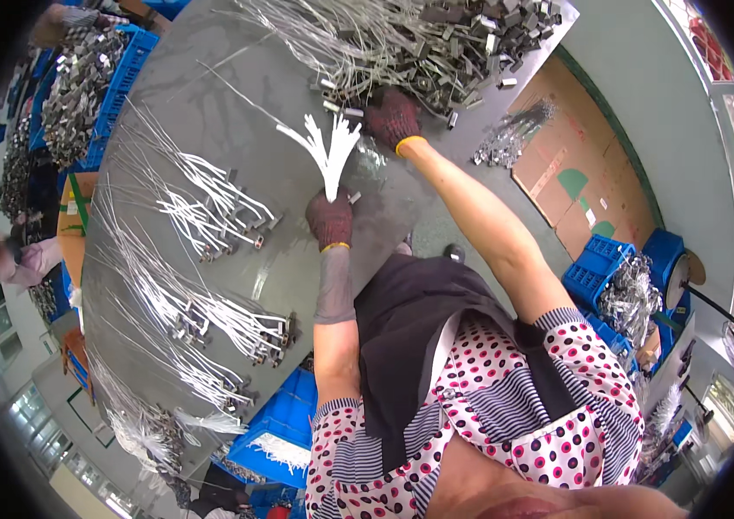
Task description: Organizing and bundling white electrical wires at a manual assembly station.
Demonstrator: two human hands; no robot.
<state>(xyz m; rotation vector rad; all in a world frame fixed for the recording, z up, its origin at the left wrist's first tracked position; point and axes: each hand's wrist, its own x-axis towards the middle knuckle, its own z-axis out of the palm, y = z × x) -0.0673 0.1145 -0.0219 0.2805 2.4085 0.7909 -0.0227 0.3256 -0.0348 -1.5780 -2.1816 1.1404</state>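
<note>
One white bundle [332, 163] nearside of wire heap [445, 56], clenched in L hand [330, 221]; R hand [393, 118] at heap's near edge, its grip can't be told; step in hand prob. gathering, next move calls for teasing more free w/o tangling.
</note>
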